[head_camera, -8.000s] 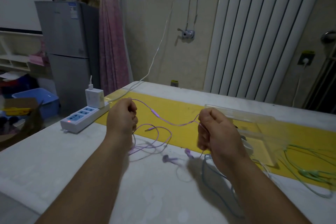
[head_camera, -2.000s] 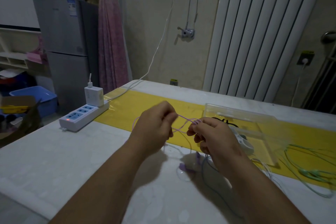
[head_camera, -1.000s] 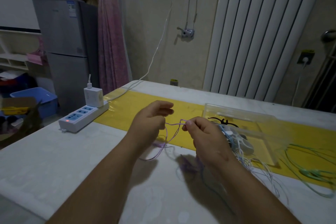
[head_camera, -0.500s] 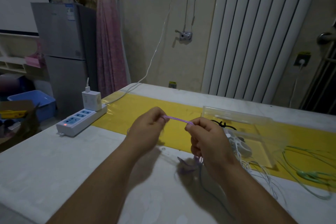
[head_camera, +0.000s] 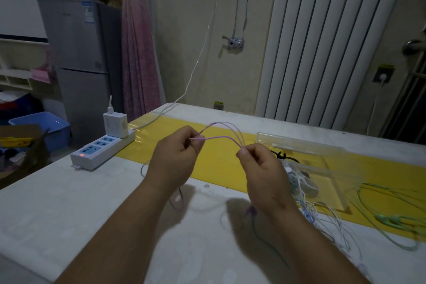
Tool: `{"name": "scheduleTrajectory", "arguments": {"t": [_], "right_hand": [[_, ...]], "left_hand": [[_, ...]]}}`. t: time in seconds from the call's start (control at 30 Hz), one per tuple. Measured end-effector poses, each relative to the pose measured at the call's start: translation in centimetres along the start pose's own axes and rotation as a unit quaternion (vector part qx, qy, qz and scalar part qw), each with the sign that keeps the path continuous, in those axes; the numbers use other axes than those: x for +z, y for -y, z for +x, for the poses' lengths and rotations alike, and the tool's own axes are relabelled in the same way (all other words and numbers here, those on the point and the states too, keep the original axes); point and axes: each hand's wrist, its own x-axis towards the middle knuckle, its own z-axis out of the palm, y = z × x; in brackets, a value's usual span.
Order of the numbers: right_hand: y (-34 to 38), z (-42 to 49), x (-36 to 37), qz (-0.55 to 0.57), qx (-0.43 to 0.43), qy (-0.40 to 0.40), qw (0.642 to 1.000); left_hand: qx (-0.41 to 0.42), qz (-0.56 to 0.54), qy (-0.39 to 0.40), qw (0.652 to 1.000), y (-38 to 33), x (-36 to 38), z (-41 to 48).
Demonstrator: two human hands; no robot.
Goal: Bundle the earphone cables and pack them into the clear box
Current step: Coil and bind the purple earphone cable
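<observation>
A purple earphone cable (head_camera: 221, 130) arches in several folded strands between my two hands above the table. My left hand (head_camera: 174, 160) pinches one end of the folds, and my right hand (head_camera: 261, 168) pinches the other end. More purple cable hangs below my left wrist, and a purple earbud (head_camera: 250, 211) lies under my right wrist. The clear box (head_camera: 327, 168) stands open just right of my right hand, with bundled cables and a black tie inside. Loose white and blue cables (head_camera: 322, 221) and a green earphone cable (head_camera: 391, 217) lie on the table to the right.
A white power strip (head_camera: 101, 151) with a charger (head_camera: 114, 124) plugged in sits at the table's left edge on the yellow runner (head_camera: 166, 131). A white cord runs from the charger up the wall. A grey fridge and a blue bin stand beyond the table.
My hands have moved apart, and the purple cable between them now bows up in longer loops instead of a short taut stretch. One second ago the left hand was loosely open beside it.
</observation>
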Motion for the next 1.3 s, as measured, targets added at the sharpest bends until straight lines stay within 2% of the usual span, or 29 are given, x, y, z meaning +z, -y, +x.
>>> {"name": "scheduleTrajectory", "arguments": {"t": [0.1,0.2,0.27,0.33,0.43,0.57,0.73,1.03,1.17,1.3], "right_hand": [[-0.1,0.4,-0.1,0.108,0.056,-0.012,0.993],[-0.2,0.4,-0.2,0.130,0.064,-0.015,0.989],[-0.1,0.3,-0.2,0.093,0.049,-0.012,0.994],[-0.1,0.2,-0.1,0.049,0.029,-0.014,0.998],[-0.5,0.4,-0.1,0.034,0.025,-0.020,0.999],[-0.7,0.5,0.0,0.034,0.031,-0.020,0.999],[-0.8,0.5,0.1,0.019,0.040,-0.009,0.999],[-0.9,-0.4,1.0,0.017,0.077,0.092,0.993],[-0.6,-0.4,1.4,-0.042,0.082,0.133,0.987],[-0.4,-0.3,0.9,-0.053,0.064,0.084,0.993]], "left_hand": [[-0.059,-0.044,0.058,0.996,-0.7,-0.1,-0.1],[-0.095,-0.090,0.097,0.987,-1.0,-0.2,-0.1],[-0.076,-0.088,0.115,0.987,-1.0,-0.4,-0.1],[-0.030,-0.042,0.127,0.991,-0.6,-0.7,0.0],[0.004,-0.021,0.140,0.990,-0.4,-1.0,0.2],[-0.035,-0.098,0.114,0.988,-0.9,-1.1,-0.1],[-0.092,-0.216,0.103,0.967,-1.1,-0.9,-0.1],[-0.129,-0.364,0.069,0.920,-1.4,-0.9,0.2],[-0.134,-0.382,0.067,0.912,-1.4,-0.8,0.2],[-0.149,-0.331,0.006,0.932,-0.7,-0.8,0.6]]}}
